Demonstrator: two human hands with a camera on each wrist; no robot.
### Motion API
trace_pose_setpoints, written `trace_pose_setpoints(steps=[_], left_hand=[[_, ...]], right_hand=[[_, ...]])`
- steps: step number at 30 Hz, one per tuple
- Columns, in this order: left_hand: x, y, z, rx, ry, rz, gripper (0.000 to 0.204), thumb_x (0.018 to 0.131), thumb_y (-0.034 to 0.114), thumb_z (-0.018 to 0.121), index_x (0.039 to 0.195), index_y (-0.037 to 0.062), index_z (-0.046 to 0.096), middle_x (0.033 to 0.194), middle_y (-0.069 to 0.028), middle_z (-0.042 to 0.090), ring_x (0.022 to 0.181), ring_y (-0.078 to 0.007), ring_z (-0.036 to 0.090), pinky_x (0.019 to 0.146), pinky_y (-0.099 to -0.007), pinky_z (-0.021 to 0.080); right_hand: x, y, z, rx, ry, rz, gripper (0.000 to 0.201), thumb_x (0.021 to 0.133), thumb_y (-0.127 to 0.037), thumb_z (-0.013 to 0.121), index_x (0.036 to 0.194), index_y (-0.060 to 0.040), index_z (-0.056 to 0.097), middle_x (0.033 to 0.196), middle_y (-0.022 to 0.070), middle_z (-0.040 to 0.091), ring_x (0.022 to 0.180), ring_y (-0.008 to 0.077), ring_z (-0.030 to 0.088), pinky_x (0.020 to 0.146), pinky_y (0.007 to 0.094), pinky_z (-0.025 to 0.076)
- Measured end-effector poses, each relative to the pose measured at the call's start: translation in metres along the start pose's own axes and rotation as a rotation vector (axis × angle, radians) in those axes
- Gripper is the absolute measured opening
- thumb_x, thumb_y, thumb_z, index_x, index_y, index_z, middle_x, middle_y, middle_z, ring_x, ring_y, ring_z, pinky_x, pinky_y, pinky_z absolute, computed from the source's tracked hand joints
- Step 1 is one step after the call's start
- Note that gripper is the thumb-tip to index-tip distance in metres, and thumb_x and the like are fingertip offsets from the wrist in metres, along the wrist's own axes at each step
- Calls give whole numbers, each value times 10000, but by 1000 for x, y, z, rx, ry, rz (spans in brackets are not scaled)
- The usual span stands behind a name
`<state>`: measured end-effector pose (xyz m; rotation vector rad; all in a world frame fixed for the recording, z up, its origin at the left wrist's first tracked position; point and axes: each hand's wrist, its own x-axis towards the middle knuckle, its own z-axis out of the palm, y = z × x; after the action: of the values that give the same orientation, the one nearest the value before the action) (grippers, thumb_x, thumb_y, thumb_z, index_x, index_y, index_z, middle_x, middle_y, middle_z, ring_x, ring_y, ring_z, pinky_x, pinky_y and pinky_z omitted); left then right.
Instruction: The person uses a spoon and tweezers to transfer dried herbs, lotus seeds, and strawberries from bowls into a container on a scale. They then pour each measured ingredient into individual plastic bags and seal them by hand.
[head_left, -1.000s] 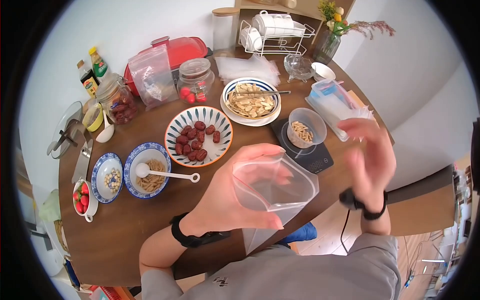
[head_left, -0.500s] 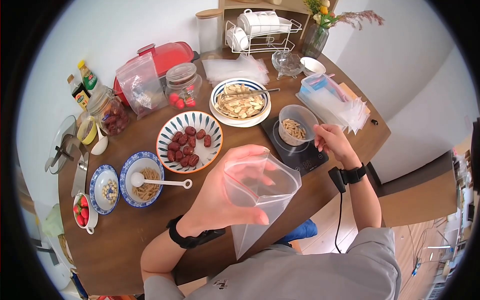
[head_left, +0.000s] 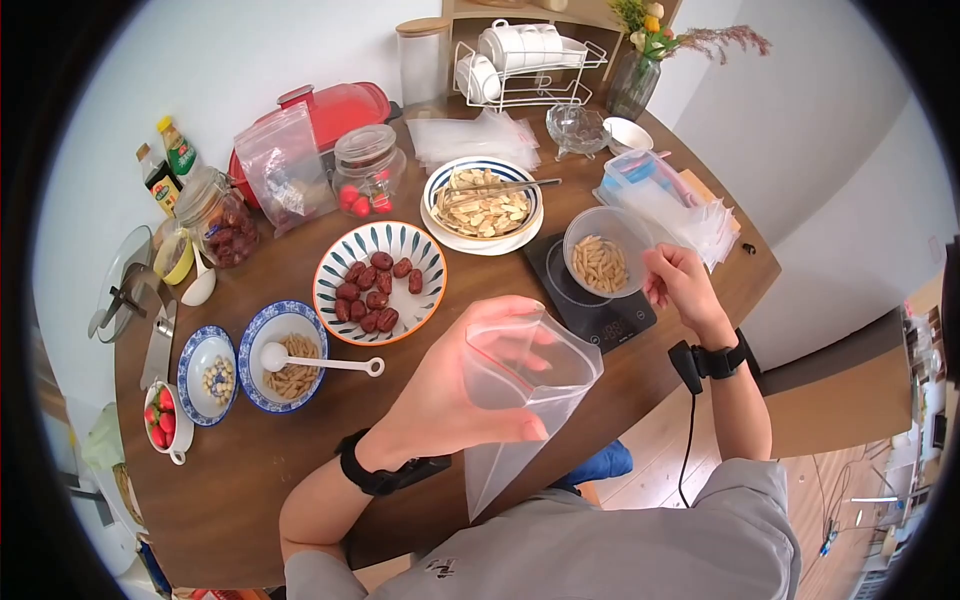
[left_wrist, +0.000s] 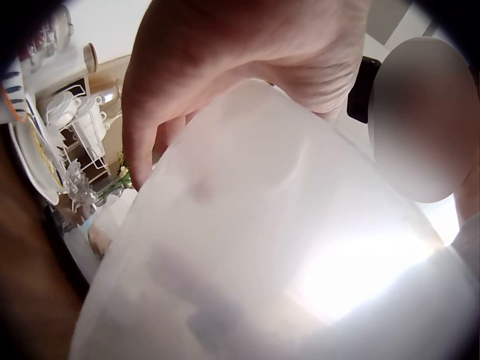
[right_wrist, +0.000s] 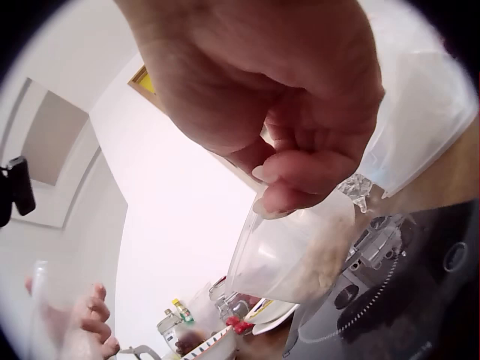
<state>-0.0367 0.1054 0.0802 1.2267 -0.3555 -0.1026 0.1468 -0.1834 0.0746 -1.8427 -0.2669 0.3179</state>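
My left hand (head_left: 440, 390) holds a clear plastic bag (head_left: 530, 385) with its mouth spread, thumb on the near side and fingers at the far side. In the left wrist view the bag (left_wrist: 247, 225) fills the space below the hand (left_wrist: 247, 60). My right hand (head_left: 685, 290) pinches the rim of a clear cup (head_left: 608, 280) of pale sliced pieces, tilted over the black scale (head_left: 600, 325). The right wrist view has curled fingertips of the hand (right_wrist: 277, 180) at the rim of the cup (right_wrist: 277, 247).
Left of the bag are a bowl of red dates (head_left: 330, 240), a blue-rimmed bowl (head_left: 250, 360) with a white spoon (head_left: 335, 365), and a smaller bowl (head_left: 190, 370). Behind are a bowl of slices (head_left: 480, 205), jars and flat bags (head_left: 470, 140). A plastic box (head_left: 630, 185) stands right.
My right hand has come down from beside the bag to the cup's rim, and the cup has tilted. My left hand still holds the bag, slightly shifted.
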Motion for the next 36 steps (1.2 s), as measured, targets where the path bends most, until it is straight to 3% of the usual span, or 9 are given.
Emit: trace_pose_setpoints(steps=[5,11,18,19,20,24,26,36], left_hand=[[0,-3,0,78,-21,-16,948,637,198,912,1397,26,372,1268,-133,566,1121,-232,582,974,-379,444],[0,-2,-3,109,4,-65,887,678,171,884,1391,18,380,1244,-142,583,1105,-234,597,951,-379,463],[1,0,-5,82,22,-58,850,714,150,854,1396,14,365,1223,-159,597,1105,-248,603,951,-380,469],[0,2,-4,78,43,-57,847,709,185,862,1383,13,379,1205,-132,606,1090,-213,592,942,-358,470],[0,2,-4,75,63,-57,847,705,221,871,1371,11,393,1187,-105,615,1074,-177,580,933,-336,471],[0,-3,-7,32,71,-22,862,702,226,875,1372,-2,382,1184,-108,616,1099,-176,571,944,-337,466],[0,-6,-10,55,36,5,882,712,156,860,1404,50,322,1264,-177,571,1137,-261,587,970,-403,460],[0,0,-7,32,50,43,898,716,133,855,1422,51,306,1322,-151,523,1150,-272,585,988,-405,450]], right_hand=[[-19,-50,10,-65,-49,-123,318,973,-222,537,692,-74,545,605,4,579,474,54,524,402,184,365],[-48,-109,33,-159,-89,-244,322,972,-207,556,678,-82,512,597,-14,573,477,38,519,408,179,363],[-72,-132,63,-276,-108,-406,278,939,-120,600,690,-36,509,582,-29,522,505,25,453,460,206,344],[-73,-133,64,-277,-112,-407,278,939,-120,600,690,-36,509,582,-29,522,505,25,453,460,206,344],[-74,-135,65,-379,-101,-513,264,925,-98,610,692,-20,512,578,-14,505,507,41,431,456,228,332],[-79,-142,71,-609,-61,-801,232,877,-45,642,692,10,514,576,44,462,495,112,388,447,289,313],[-81,-144,72,-635,-59,-844,225,867,-35,649,691,5,514,581,53,458,486,137,390,447,294,316],[-84,-146,74,-770,-41,-1062,218,798,18,692,694,-26,506,596,73,457,475,227,426,431,336,334]])
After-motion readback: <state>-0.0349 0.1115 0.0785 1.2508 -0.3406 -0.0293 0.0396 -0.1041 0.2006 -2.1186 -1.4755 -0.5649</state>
